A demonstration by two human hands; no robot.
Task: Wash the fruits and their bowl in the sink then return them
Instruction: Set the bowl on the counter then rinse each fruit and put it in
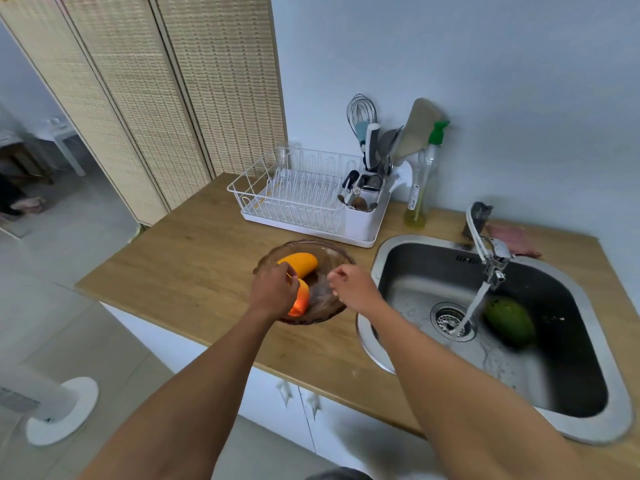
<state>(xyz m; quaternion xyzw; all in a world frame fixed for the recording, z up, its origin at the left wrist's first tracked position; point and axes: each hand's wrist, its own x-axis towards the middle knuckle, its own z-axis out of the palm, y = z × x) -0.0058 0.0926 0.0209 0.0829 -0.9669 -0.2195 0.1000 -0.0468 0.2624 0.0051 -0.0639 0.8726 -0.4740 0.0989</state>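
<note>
Left hand (273,289), fingers (288,286) round orange fruit (300,302) in bowl (304,242); right hand (354,287) loose, empty.

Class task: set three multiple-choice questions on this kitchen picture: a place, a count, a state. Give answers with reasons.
1. Where is the green fruit? A on the floor B in the sink C on the rack
2. How many orange fruits are in the bowl? A one B two C four
3. The tap is A running B off C missing
Answers: 1 B, it lies beside the drain. 2 B, the back orange fruit, and the front orange fruit gripped by the left hand. 3 A, water streams down.
</note>
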